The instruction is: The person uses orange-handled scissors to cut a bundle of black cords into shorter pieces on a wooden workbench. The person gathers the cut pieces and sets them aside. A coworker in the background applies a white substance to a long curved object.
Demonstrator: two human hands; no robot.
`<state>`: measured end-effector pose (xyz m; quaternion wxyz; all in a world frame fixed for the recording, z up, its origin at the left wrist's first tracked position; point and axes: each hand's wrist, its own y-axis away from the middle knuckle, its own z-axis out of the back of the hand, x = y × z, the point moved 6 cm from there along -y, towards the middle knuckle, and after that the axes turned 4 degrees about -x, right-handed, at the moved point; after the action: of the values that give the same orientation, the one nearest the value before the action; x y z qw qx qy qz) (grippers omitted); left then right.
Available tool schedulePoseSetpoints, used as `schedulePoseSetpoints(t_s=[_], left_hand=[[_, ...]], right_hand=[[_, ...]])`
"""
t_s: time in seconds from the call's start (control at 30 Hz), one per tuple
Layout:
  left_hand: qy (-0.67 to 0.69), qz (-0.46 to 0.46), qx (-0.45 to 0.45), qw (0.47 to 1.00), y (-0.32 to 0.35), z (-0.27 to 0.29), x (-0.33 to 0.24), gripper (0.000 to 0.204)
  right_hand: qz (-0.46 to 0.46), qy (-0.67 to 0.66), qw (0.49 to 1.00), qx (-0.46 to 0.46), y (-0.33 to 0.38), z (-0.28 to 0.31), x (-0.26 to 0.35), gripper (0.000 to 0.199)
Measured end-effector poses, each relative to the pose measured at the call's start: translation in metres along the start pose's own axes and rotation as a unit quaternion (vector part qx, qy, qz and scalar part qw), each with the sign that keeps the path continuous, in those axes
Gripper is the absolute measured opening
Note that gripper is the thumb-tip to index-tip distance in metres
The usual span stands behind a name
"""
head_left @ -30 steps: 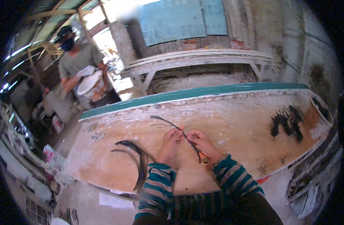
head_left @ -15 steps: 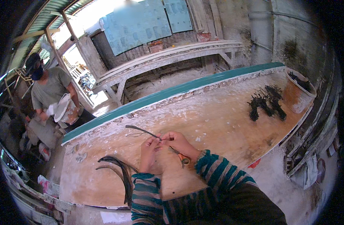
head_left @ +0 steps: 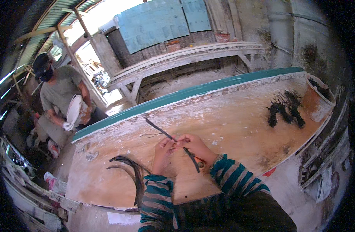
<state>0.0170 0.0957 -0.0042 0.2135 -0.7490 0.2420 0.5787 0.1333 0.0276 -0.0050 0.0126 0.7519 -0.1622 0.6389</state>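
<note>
Both my hands meet over the wooden tabletop, their fingertips pinching a narrow black strip [head_left: 158, 127]. My left hand [head_left: 162, 154] is closed on the strip near its middle. Beside it, my right hand [head_left: 195, 146] pinches the same strip, whose lower end slants down under that hand. A thin dark wire loop [head_left: 149, 135] sticks out to the left of my fingers. Partly hidden by my right hand and the strip lies a tool with an orange handle [head_left: 201, 164]; its kind cannot be made out. Several loose curved black strips [head_left: 135, 176] rest left of my left forearm.
Tangled black bundles [head_left: 284, 110] lie at the table's right, near a dirty tub [head_left: 316, 102] with black pieces inside. A green-edged board [head_left: 200, 96] borders the far side. Beyond stands a long whitish bench [head_left: 185, 54]. At left, a person [head_left: 63, 89] holds a bucket [head_left: 77, 110].
The strip has straightened, and its lower end now shows below my right hand. My hands stay together. The other person's white-gloved hand has moved lower on the bucket. The whole view has shifted slightly.
</note>
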Motion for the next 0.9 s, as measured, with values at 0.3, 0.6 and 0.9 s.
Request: schedulePoseSetpoints(t_s=[0.3, 0.6, 0.9], left_hand=[[0.038, 0.0, 0.03, 0.999, -0.001, -0.002, -0.002, 0.028], [0.04, 0.0, 0.016, 0.999, 0.002, -0.003, -0.007, 0.027], [0.083, 0.003, 0.037, 0.996, 0.001, -0.003, -0.004, 0.027]], right_hand=[[-0.04, -0.063, 0.997, 0.016, 0.001, 0.0, -0.002, 0.023], [-0.082, -0.084, 0.993, 0.01, 0.004, -0.002, 0.001, 0.023], [-0.085, -0.112, 0.99, 0.008, 0.005, -0.004, -0.001, 0.019]])
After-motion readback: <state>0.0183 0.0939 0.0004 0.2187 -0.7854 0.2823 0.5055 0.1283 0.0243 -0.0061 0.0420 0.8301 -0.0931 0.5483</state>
